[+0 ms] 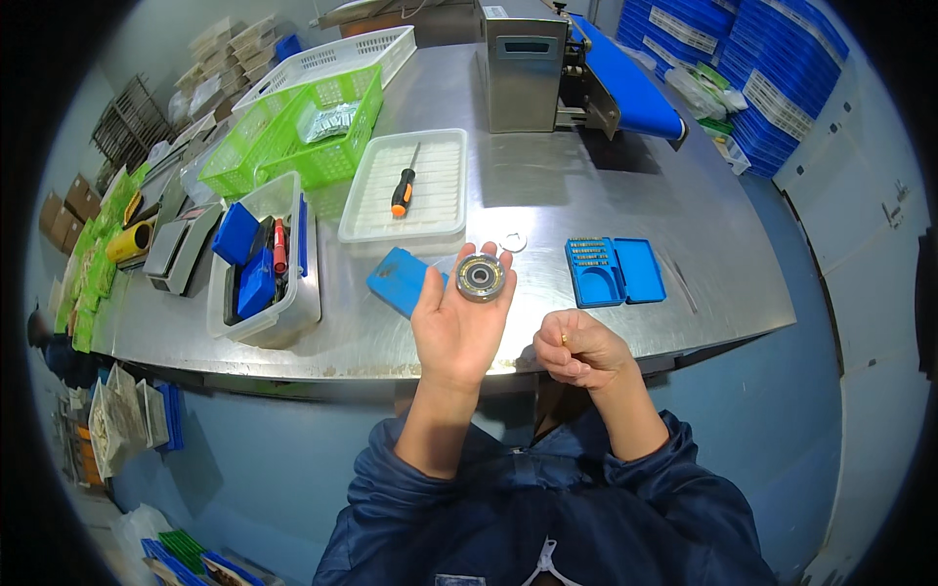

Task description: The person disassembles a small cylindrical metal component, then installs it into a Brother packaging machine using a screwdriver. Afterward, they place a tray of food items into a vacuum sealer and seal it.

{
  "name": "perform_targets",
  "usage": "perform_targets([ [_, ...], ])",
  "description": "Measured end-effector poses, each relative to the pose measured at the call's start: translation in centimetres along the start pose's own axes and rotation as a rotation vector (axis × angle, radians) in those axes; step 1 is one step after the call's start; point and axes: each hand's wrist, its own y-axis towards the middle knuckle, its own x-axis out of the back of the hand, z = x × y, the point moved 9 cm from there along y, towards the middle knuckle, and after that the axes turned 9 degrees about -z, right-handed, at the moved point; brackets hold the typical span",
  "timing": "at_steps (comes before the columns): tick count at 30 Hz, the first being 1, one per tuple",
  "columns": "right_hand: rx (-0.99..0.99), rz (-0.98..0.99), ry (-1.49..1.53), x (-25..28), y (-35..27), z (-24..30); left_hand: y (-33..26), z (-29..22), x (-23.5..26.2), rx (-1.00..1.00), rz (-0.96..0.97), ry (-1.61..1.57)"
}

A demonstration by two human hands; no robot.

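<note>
My left hand [456, 332] is held palm up over the table's front edge. Across its fingers rests a round metal ball bearing [481, 278], lying flat with its central hole facing up. My right hand [583, 350] is closed in a pinch on a tiny gold-coloured piece [565, 339], too small to tell its kind. Beyond that hand lies an open blue case [640, 271] with rows of small gold-coloured pieces and a round recess. A flat blue case or block [399, 280] is partly hidden behind my left hand. A thin metal ring [513, 240] lies just past my fingertips.
An orange-and-black screwdriver [403, 193] lies in a white tray [352, 217]. To its left are a clear bin of tools [256, 332] and green baskets [337, 176]. A steel machine [523, 83] with a blue conveyor belt [635, 98] stands behind. A thin metal rod [681, 283] lies at right.
</note>
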Motion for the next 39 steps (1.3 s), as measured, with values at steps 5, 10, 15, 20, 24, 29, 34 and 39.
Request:
perform_targets([
  [5, 0.017, 0.034, -0.031, 0.2, 0.7, -0.1, -0.1, 0.2, -0.1, 0.016, -0.003, 0.009],
  [10, 0.021, 0.041, -0.058, 0.5, 0.9, 0.0, -0.2, 0.5, -0.2, 0.024, 0.014, 0.036],
  [15, 0.034, 0.018, -0.044, 1.0, 1.1, 0.1, -0.2, 0.4, -0.1, 0.022, 0.001, -0.005],
  [20, 0.076, -0.202, -0.128, 1.8, 0.8, 0.4, 0.1, 0.5, 0.2, 0.010, -0.012, 0.004],
  [24, 0.091, -0.286, -0.187, 1.8, 0.9, 0.3, 0.1, 0.4, 0.2, 0.007, 0.013, 0.011],
  [29, 0.185, -0.371, -0.299, 1.9, 0.8, 0.9, 0.3, 0.3, 0.2, 0.003, 0.029, 0.020],
  [34, 0.161, -0.456, -0.303, 2.9, 0.5, 1.1, 0.5, -0.1, 0.4, -0.002, 0.035, 0.004],
  [39, 0.179, -0.546, -0.471, 2.8, 0.4, 1.5, 0.5, -0.1, 0.4, 0.001, 0.033, 0.000],
])
